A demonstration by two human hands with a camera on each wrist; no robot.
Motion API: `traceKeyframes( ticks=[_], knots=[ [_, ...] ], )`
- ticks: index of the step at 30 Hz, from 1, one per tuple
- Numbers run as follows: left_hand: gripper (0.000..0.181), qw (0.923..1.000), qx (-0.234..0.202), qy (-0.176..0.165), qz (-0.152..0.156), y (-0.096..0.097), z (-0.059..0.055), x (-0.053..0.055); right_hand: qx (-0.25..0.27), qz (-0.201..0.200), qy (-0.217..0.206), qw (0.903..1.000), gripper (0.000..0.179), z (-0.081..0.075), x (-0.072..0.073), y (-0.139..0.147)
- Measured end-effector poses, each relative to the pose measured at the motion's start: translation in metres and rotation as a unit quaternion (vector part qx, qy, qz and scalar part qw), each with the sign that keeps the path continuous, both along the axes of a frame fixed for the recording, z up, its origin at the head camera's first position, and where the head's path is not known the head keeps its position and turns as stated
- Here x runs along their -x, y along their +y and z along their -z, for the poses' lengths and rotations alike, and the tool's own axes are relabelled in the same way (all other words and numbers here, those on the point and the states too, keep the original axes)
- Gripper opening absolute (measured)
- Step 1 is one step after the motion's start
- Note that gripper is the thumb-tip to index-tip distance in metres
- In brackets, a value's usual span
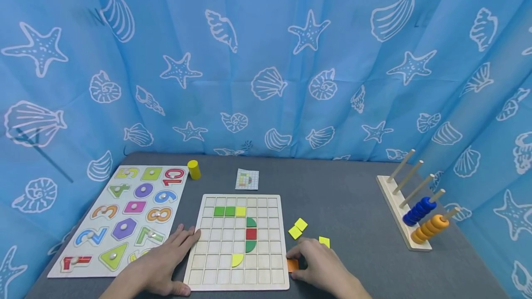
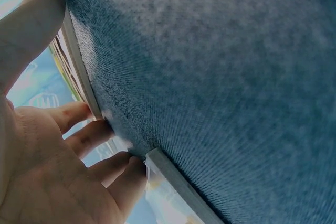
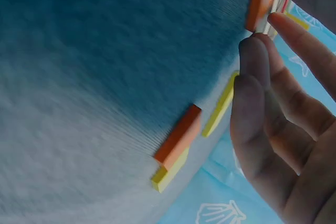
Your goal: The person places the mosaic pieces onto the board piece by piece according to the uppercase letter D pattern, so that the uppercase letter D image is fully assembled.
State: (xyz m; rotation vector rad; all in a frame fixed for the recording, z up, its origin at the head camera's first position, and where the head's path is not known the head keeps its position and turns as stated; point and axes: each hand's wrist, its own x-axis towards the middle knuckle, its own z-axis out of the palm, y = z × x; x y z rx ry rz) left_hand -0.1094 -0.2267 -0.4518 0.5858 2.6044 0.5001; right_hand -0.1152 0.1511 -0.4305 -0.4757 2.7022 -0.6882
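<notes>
A wooden grid board (image 1: 216,262) lies in the middle of the table in the head view. It bears green, yellow and red pieces, including a red square (image 1: 251,234) and a yellow quarter-circle (image 1: 237,260). My left hand (image 1: 166,257) rests at the board's left edge, its fingers stretched out. Just off the right edge, my right hand (image 1: 317,264) pinches an orange square tile (image 1: 293,266) between thumb and fingers, low at the table. In the right wrist view, that orange tile (image 3: 260,3) shows by the thumb; a second orange tile (image 3: 178,137) lies behind the hand.
Yellow tiles (image 1: 295,232) lie right of the board, one (image 1: 324,242) beyond my right hand. A small printed card (image 1: 247,179) and a yellow cylinder (image 1: 194,170) are at the back. A number puzzle (image 1: 93,218) lies left; a bead-and-peg stand (image 1: 399,211) stands right.
</notes>
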Motion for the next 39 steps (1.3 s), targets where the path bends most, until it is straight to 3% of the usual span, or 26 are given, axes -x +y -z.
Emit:
traceKeyframes(
  ticks=[3, 8, 16, 24, 35, 39],
  knots=[
    [0.122, 1.0, 0.0, -0.002, -0.002, 0.0, 0.0, 0.0, 0.01, -0.002, -0.004, 0.9999, 0.028, 0.002, 0.0, 0.0],
    [0.122, 1.0, -0.004, -0.001, 0.0, -0.001, 0.0, 0.0, 0.021, -0.013, 0.027, 0.9993, 0.022, 0.006, 0.001, 0.005],
    [0.121, 1.0, -0.002, -0.005, -0.004, 0.0, 0.0, 0.0, 0.032, 0.007, 0.052, 0.9981, 0.02, 0.01, 0.007, 0.011],
    [0.12, 0.9999, 0.004, -0.009, -0.007, 0.0, 0.001, 0.001, 0.038, 0.018, 0.038, 0.9984, 0.026, 0.01, 0.01, 0.01],
    [0.12, 1.0, 0.006, -0.008, -0.003, 0.0, -0.001, 0.0, 0.054, -0.018, 0.072, 0.9958, 0.017, 0.012, 0.006, 0.01],
    [0.12, 1.0, 0.006, -0.008, 0.0, 0.001, -0.001, 0.0, 0.042, -0.014, 0.069, 0.9967, 0.015, 0.012, 0.006, 0.009]
  ],
)
